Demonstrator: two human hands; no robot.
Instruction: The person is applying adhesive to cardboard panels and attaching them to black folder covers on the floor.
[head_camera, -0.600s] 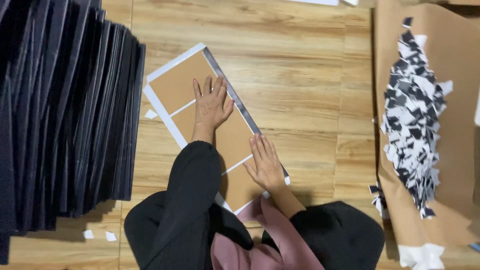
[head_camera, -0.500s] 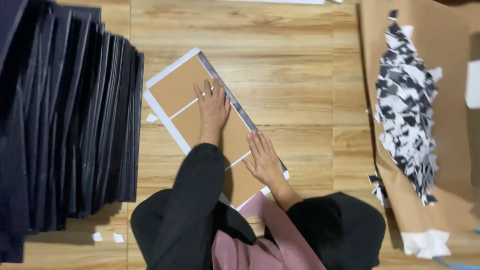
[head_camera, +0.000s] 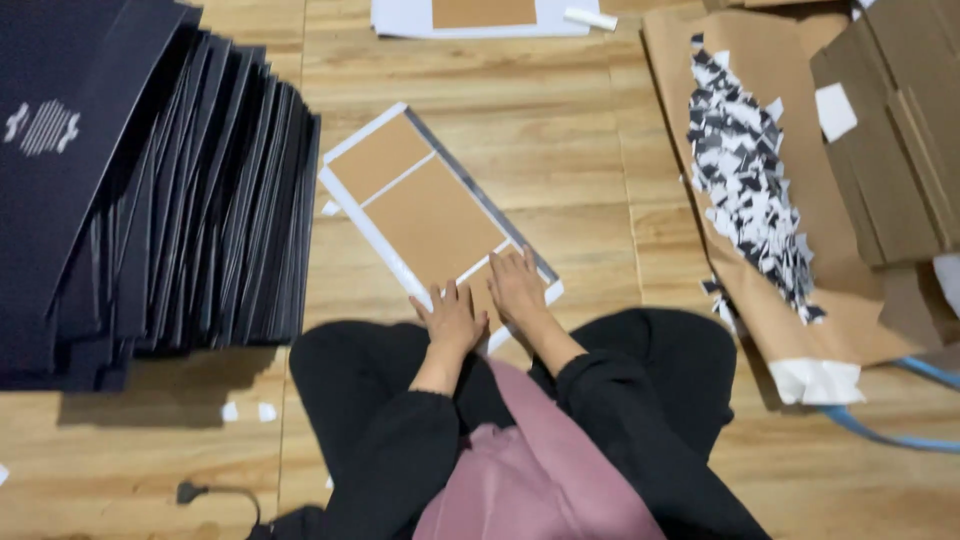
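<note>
A flat white sheet with brown cardboard panels glued on it (head_camera: 420, 205) lies slanted on the wooden floor in front of my crossed legs. My left hand (head_camera: 452, 318) rests palm down on its near corner, fingers spread. Beside it, my right hand (head_camera: 517, 288) presses flat on the near brown panel, close to the sheet's near right edge. Both hands hold nothing.
A tall leaning stack of black folded covers (head_camera: 150, 190) fills the left. Brown paper with a heap of black-and-white scraps (head_camera: 750, 180) lies at the right, cardboard boxes (head_camera: 900, 130) behind it. Another white sheet (head_camera: 480, 15) sits at the top. A blue cable (head_camera: 900, 430) runs at lower right.
My left hand has slid from the middle of the sheet back to its near corner. My right hand stays near that end, and the view has shifted.
</note>
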